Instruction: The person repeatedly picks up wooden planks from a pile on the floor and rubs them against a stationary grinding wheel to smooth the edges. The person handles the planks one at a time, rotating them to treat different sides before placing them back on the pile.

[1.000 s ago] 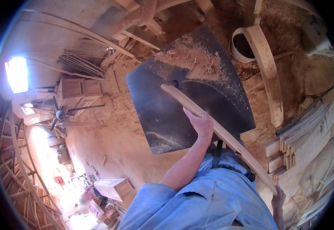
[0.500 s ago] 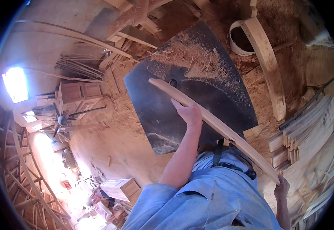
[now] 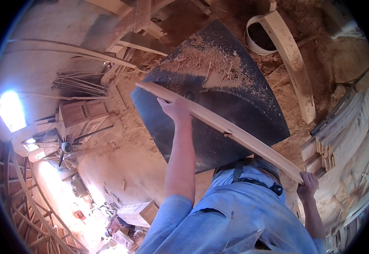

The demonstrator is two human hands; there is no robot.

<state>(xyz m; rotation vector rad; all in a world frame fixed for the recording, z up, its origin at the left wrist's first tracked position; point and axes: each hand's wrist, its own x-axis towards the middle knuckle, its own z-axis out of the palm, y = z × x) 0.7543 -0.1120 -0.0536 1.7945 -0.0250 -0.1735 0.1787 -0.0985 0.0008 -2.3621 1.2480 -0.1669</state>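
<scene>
One long wooden board [image 3: 235,133] spans the dark tabletop [image 3: 243,116] from my view, passing beside a round fitting [image 3: 189,96], its right end beyond the edge. I see the right hand [image 3: 307,185] closed around that end. The left hand [image 3: 178,110] lies against the near side; I cannot tell how tightly it grips. Shavings [image 3: 214,67] cover the tabletop's far part.

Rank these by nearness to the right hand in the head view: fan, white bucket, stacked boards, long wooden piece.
1. Long wooden piece: held in the right hand.
2. Stacked boards: right side.
3. White bucket: upper right.
4. Fan: far left.
</scene>
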